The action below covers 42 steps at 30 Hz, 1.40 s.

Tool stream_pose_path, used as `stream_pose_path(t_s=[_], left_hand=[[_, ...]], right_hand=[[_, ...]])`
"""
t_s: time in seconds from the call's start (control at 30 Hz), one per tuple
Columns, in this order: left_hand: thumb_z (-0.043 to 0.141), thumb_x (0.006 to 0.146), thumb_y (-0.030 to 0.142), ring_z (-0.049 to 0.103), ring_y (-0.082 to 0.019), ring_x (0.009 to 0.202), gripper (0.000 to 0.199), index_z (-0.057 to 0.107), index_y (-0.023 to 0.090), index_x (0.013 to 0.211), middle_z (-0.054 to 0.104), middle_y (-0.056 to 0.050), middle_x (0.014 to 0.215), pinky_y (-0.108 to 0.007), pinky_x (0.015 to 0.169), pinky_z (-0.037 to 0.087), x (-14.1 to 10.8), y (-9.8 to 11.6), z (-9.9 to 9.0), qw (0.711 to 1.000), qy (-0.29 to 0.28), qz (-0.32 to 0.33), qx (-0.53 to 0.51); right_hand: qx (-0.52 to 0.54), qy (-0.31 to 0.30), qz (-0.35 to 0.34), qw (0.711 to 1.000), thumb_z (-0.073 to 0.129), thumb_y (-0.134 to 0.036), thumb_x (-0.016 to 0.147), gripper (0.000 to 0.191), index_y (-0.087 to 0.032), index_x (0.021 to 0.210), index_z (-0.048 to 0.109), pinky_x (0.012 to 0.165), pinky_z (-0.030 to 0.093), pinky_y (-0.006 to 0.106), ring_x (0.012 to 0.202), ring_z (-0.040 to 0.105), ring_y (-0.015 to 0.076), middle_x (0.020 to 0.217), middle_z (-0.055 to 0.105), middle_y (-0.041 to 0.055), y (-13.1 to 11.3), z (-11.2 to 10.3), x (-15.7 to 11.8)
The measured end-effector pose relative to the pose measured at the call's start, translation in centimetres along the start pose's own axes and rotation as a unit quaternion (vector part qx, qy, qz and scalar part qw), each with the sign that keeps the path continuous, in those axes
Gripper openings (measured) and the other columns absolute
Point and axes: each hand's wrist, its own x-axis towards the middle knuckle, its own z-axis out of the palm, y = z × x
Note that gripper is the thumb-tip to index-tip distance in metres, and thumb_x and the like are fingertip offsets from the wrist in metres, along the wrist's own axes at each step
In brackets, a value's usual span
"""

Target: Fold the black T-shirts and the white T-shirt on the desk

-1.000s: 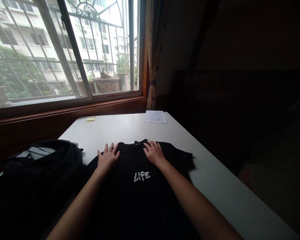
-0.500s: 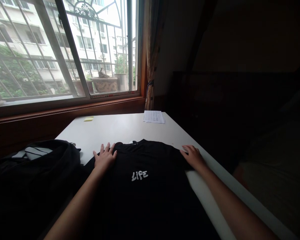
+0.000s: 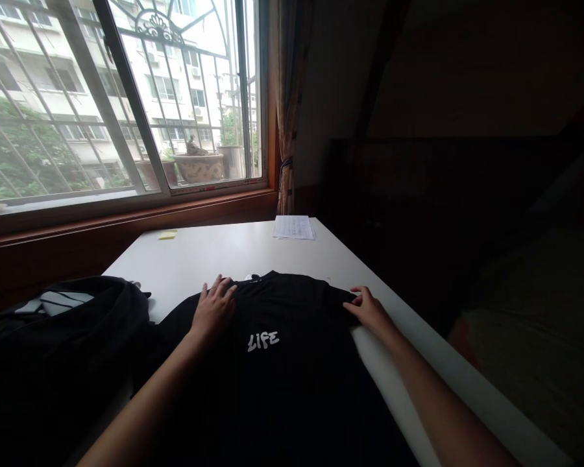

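A black shirt [image 3: 292, 383] with white lettering lies spread on the white table [image 3: 214, 250], its collar toward the far side. My left hand [image 3: 214, 305] rests on the shirt beside the collar, fingers apart and pressing on the cloth. At the end of the right sleeve, my right hand [image 3: 367, 308] pinches the black fabric between thumb and fingers.
A heap of dark clothing [image 3: 92, 337] with a pale patch lies on the left. Paper sheets [image 3: 293, 227] and a yellow note [image 3: 167, 234] are at the table's far edge. Behind stand a barred window [image 3: 165, 97] and a curtain [image 3: 286, 130].
My left hand has shifted slightly right over the shirt, toward the collar. My right hand's fingers, spread before, have closed on the sleeve edge. The view has turned a little.
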Motion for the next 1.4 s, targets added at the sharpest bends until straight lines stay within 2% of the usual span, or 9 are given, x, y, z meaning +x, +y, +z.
stream_pose_path(t_s=[0.2, 0.3, 0.4, 0.63, 0.8, 0.93, 1.07, 1.23, 1.4], left_hand=[[0.049, 0.098, 0.033, 0.036, -0.026, 0.145, 0.042, 0.056, 0.023, 0.138, 0.057, -0.006, 0.144, -0.046, 0.121, 0.029, -1.3, 12.6, -1.3, 0.951, -0.017, 0.267, -0.154], [0.045, 0.101, 0.043, 0.038, -0.027, 0.145, 0.047, 0.051, 0.022, 0.143, 0.054, -0.008, 0.147, -0.046, 0.120, 0.030, -2.4, 18.4, -0.9, 0.920, -0.025, 0.339, -0.197], [0.040, 0.102, 0.050, 0.035, -0.029, 0.146, 0.055, 0.046, 0.018, 0.147, 0.048, -0.011, 0.153, -0.049, 0.119, 0.030, -3.0, 21.4, 0.2, 0.911, -0.044, 0.354, -0.207], [0.036, 0.102, 0.054, 0.025, -0.027, 0.151, 0.060, 0.038, 0.021, 0.152, 0.037, -0.008, 0.160, -0.050, 0.123, 0.018, -3.5, 21.8, 1.3, 0.905, -0.067, 0.353, -0.226], [0.034, 0.103, 0.052, 0.023, -0.027, 0.151, 0.060, 0.035, 0.022, 0.154, 0.035, -0.006, 0.161, -0.052, 0.123, 0.018, -3.5, 21.7, 0.9, 0.902, -0.079, 0.358, -0.228], [0.034, 0.103, 0.054, 0.022, -0.027, 0.152, 0.060, 0.033, 0.024, 0.155, 0.032, -0.004, 0.162, -0.054, 0.123, 0.018, -3.5, 21.8, 0.8, 0.901, -0.085, 0.360, -0.227], [0.033, 0.103, 0.054, 0.023, -0.027, 0.151, 0.059, 0.034, 0.025, 0.154, 0.033, -0.003, 0.162, -0.054, 0.122, 0.019, -3.5, 21.8, 0.8, 0.902, -0.082, 0.360, -0.222], [0.037, 0.102, 0.053, 0.028, -0.028, 0.149, 0.058, 0.039, 0.023, 0.152, 0.039, -0.005, 0.159, -0.053, 0.122, 0.021, -3.4, 21.8, 0.6, 0.903, -0.064, 0.365, -0.216], [0.037, 0.102, 0.052, 0.032, -0.030, 0.147, 0.057, 0.037, 0.024, 0.152, 0.037, -0.007, 0.160, -0.055, 0.118, 0.028, -3.6, 21.6, 0.7, 0.902, -0.062, 0.359, -0.232]], right_hand=[[0.088, 0.043, -0.078, 0.992, 0.058, -0.039, 0.079, 0.040, -0.023, 0.115, 0.056, 0.079, 0.052, 0.037, 0.083, 0.063, 0.0216, 0.088, 0.061, 0.0019, -0.9, -0.2, -0.1], [0.128, 0.062, -0.079, 0.987, 0.059, -0.040, 0.080, 0.039, -0.021, 0.114, 0.058, 0.079, 0.054, 0.039, 0.083, 0.063, 0.0216, 0.093, 0.061, 0.0046, -0.5, 0.0, 0.2], [0.182, 0.072, -0.070, 0.978, 0.061, -0.042, 0.080, 0.041, -0.020, 0.115, 0.059, 0.084, 0.055, 0.042, 0.092, 0.065, 0.0235, 0.103, 0.063, 0.0086, -0.1, 0.2, 0.5], [0.322, 0.026, -0.046, 0.945, 0.066, -0.043, 0.080, 0.055, -0.025, 0.129, 0.052, 0.094, 0.054, 0.046, 0.106, 0.066, 0.0257, 0.135, 0.056, 0.0124, -1.2, 0.0, 0.5], [0.207, 0.064, -0.035, 0.976, 0.074, -0.044, 0.070, 0.064, -0.024, 0.128, 0.056, 0.100, 0.051, 0.050, 0.127, 0.051, 0.0330, 0.132, 0.052, 0.0133, -1.0, 0.3, 0.6], [0.130, 0.066, -0.091, 0.985, 0.065, -0.027, 0.071, 0.063, -0.024, 0.133, 0.055, 0.104, 0.048, 0.050, 0.127, 0.051, 0.0307, 0.131, 0.050, 0.0124, -2.2, -0.1, -0.1], [0.119, 0.079, -0.188, 0.972, 0.052, -0.016, 0.080, 0.053, -0.029, 0.131, 0.059, 0.107, 0.047, 0.047, 0.136, 0.044, 0.0270, 0.143, 0.046, 0.0087, -5.9, -1.6, -1.7], [0.149, -0.056, -0.331, 0.930, 0.052, -0.015, 0.086, 0.050, -0.032, 0.132, 0.061, 0.106, 0.049, 0.050, 0.139, 0.044, 0.0289, 0.155, 0.041, 0.0041, -10.8, -2.8, -4.4], [0.251, -0.082, -0.252, 0.931, 0.055, -0.030, 0.094, 0.036, -0.028, 0.130, 0.060, 0.086, 0.057, 0.038, 0.113, 0.065, 0.0255, 0.128, 0.066, 0.0087, -10.3, -3.4, -4.6]])
